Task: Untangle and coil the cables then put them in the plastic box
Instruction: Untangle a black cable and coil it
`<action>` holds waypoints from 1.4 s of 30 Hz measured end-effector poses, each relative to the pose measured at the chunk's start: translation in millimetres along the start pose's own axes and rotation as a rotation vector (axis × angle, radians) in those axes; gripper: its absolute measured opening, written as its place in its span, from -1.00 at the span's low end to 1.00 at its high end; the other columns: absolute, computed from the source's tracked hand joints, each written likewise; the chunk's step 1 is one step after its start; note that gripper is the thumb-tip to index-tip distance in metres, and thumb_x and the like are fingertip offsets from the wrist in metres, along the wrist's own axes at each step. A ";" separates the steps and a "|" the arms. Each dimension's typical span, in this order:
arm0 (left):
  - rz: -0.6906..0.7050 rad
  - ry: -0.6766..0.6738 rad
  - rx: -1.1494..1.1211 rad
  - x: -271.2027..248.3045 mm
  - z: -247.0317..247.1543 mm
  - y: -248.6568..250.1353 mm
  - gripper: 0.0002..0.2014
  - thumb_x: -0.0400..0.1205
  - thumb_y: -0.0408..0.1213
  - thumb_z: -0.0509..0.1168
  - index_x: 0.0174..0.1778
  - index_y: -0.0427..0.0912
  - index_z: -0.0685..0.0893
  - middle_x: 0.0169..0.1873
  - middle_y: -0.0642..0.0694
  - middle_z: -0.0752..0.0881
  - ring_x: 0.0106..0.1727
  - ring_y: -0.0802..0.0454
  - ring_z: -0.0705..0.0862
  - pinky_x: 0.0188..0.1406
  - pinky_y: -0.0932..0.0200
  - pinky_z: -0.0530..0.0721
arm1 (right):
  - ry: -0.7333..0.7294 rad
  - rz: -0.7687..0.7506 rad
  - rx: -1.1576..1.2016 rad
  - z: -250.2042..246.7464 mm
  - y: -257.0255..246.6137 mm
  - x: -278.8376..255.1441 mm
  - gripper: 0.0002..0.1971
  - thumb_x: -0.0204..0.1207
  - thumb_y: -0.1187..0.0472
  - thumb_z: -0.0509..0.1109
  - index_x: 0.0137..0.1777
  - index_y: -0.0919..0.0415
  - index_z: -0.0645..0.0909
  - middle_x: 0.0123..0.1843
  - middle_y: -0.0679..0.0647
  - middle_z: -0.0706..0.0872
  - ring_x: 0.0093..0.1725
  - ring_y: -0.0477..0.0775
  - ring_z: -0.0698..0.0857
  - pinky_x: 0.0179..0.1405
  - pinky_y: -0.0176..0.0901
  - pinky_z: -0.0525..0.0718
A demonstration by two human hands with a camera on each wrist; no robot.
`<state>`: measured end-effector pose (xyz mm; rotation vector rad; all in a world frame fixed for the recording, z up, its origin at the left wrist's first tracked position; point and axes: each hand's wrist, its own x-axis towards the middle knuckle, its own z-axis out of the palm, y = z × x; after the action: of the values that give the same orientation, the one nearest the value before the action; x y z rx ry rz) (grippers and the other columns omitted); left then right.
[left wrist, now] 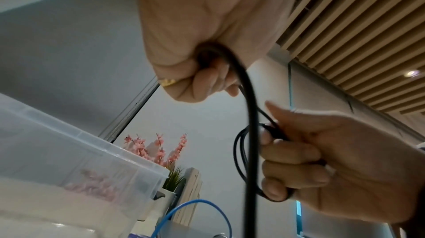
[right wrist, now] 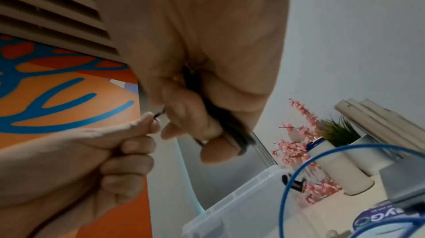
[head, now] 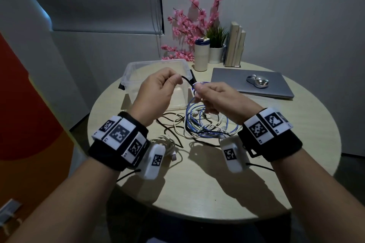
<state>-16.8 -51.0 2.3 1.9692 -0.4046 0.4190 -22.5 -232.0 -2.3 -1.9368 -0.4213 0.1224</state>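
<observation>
Both grips hold the black cable (head: 187,80) above the desk (head: 217,193): left hand (head: 156,92) pinches one end, right hand (head: 214,97) clasps its small loops. Feed slack evenly, probably keeping loops equal; the plastic box (head: 138,71) waits just behind.

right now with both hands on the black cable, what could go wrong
1. The black cable held by the left hand and right hand trails into the pile with blue and white ones; pulling may tighten the tangle.
2. Dragged strands could snag the white coil lying near the table edge.
</observation>
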 end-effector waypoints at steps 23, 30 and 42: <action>-0.204 -0.622 0.266 -28.6 36.8 -29.9 -0.88 0.63 -0.35 0.30 -0.23 -0.19 0.65 -0.32 -0.12 0.72 -0.46 0.09 0.61 -0.39 0.20 0.67 | 0.503 -0.208 -0.149 -17.3 3.1 15.1 -0.73 0.63 0.21 0.30 -0.07 0.44 0.69 0.13 0.33 0.72 0.18 0.14 0.65 0.14 -0.05 0.61; -0.248 -0.281 -0.186 -10.0 15.8 -4.0 -0.82 0.71 -0.37 0.19 -0.21 -0.16 0.57 -0.45 -0.07 0.62 -0.58 0.13 0.56 -0.61 0.34 0.50 | 0.160 0.034 -0.469 -6.5 10.4 6.4 -0.74 0.70 0.12 0.17 -0.05 0.22 0.65 -0.23 0.02 0.78 -0.25 -0.07 0.68 -0.27 -0.21 0.55; -0.162 -0.344 0.537 -3.1 3.5 -19.4 -0.75 0.78 -0.16 -0.02 0.09 -0.08 0.57 -0.22 -0.01 0.65 -0.24 0.04 0.61 -0.33 0.17 0.46 | 0.324 -0.135 0.978 -12.3 -19.4 7.9 -0.63 0.75 0.10 -0.02 -0.30 0.17 0.35 -0.57 0.04 0.54 -0.58 -0.01 0.55 -0.45 -0.21 0.50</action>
<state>-10.2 -46.0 -15.9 2.5909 -0.3681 0.0812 -16.3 -233.4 21.1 -0.9361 -0.2040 -0.0704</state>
